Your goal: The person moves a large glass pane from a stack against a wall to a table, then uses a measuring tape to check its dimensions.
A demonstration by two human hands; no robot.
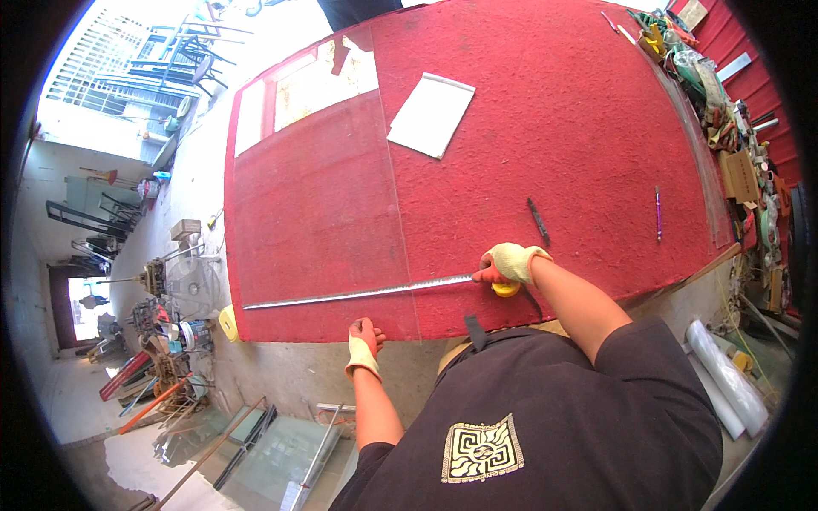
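Wearer: person in a dark shirt with a square pale emblem, leaning over the near edge of the tabletop point(596, 128), which is covered in red felt.
Left hand point(365, 345): gloved, pale with red palm; resting at the near edge of the tabletop, fingers curled; whether the grip closes on anything I cannot tell.
Right hand point(511, 262): gloved likewise; grip closed over a yellow tape measure case point(506, 289), near the near edge.
Tape blade point(358, 294): drawn out leftward from the case, lying flat along the near edge toward the near left corner.
Glass sheet point(319, 213): clear pane lying flat on the left half of the tabletop, the blade crossing it.
Progress: judged as measuring in hand; blade laid out, no cut or mark visible yet.
White pad point(431, 114): toward the far edge, well apart.
Dark tool point(538, 221): just beyond the right hand.
Purple pen point(658, 213): toward the right edge.
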